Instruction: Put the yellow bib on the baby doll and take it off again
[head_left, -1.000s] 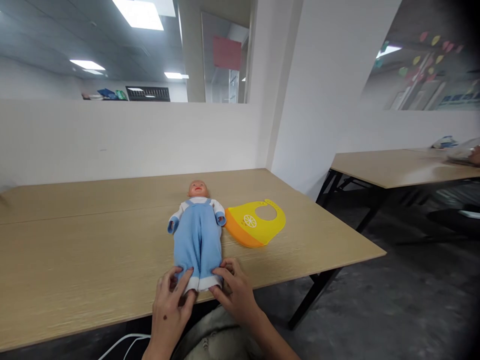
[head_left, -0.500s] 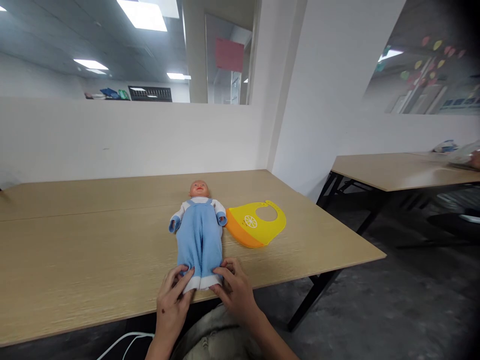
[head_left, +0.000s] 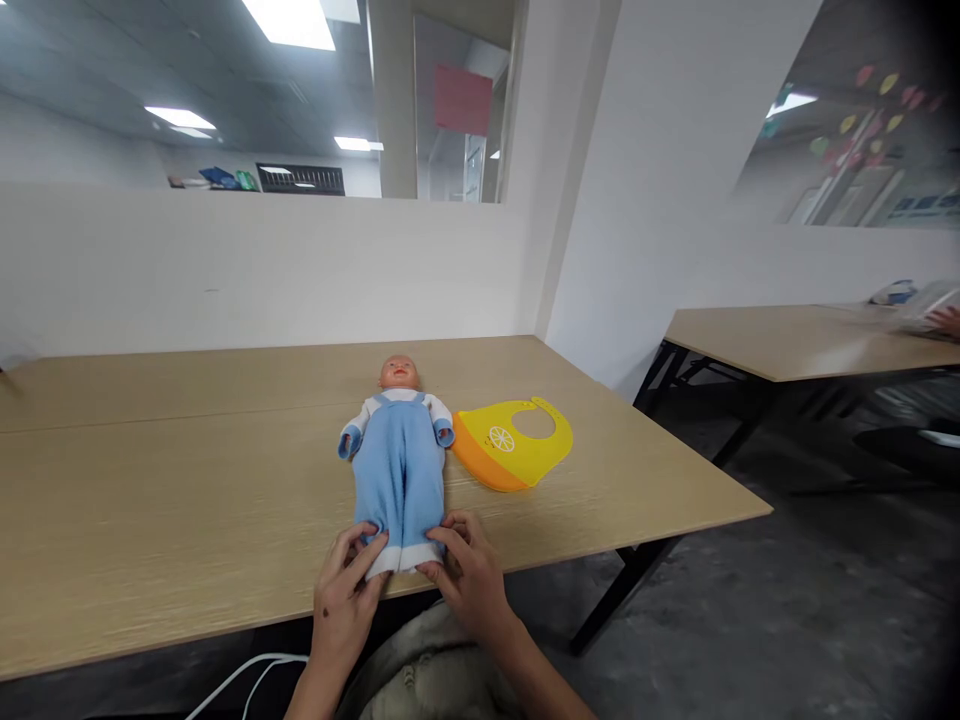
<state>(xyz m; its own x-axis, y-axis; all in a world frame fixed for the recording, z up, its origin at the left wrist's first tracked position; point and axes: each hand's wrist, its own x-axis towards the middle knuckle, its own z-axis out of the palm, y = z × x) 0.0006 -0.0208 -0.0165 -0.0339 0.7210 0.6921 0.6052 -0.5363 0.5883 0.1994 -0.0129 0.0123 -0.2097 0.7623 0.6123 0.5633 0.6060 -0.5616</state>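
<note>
A baby doll [head_left: 400, 440] in blue overalls and a white top lies on its back on the wooden table [head_left: 187, 520], head toward the wall. Both trouser legs end in white cuffs near the table's front edge. My left hand [head_left: 346, 580] pinches the cuff of the leg on the left between thumb and fingers. On the other leg, my right hand [head_left: 469, 575] grips the cuff the same way. Beside the doll's arm on the right lies a yellow bib [head_left: 529, 450] with an orange pocket and a white citrus-slice print.
A white wall with a window stands behind the table. To the right is a second table [head_left: 795, 340], where a person's hand [head_left: 946, 320] touches a clear plastic item. A white cable [head_left: 247, 672] hangs below the front edge at left.
The camera view has tilted slightly. Both hands keep their hold on the doll's trouser cuffs, and the doll and bib lie as before.
</note>
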